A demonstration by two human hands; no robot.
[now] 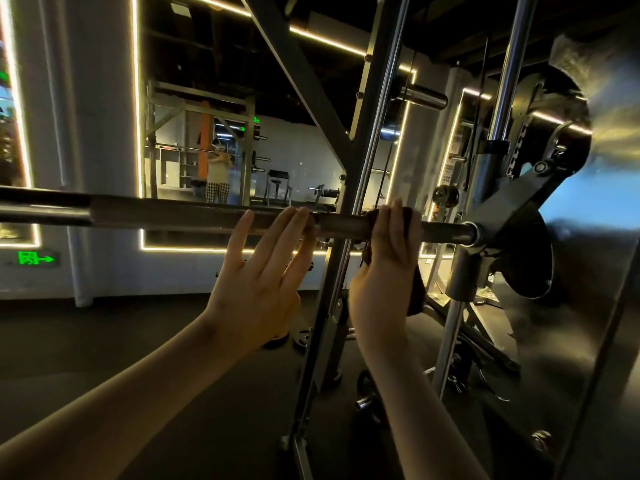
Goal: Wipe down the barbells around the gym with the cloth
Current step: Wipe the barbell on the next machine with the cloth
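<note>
A long steel barbell (173, 213) runs across the view at chest height, fixed into a Smith machine carriage on the right. My right hand (384, 271) grips the bar near its right end with a dark cloth (414, 292) wrapped under the fingers; the cloth's loose end hangs down behind the hand. My left hand (263, 271) reaches up just left of it, fingers straight, their tips touching the knurled part of the bar.
The machine's upright posts (367, 133) and guide rod (505, 81) stand close behind the bar. A black carriage and weight plate (533, 258) fill the right side. A mirror (242, 133) on the far wall reflects the gym. Small plates (304, 337) lie on the dark floor.
</note>
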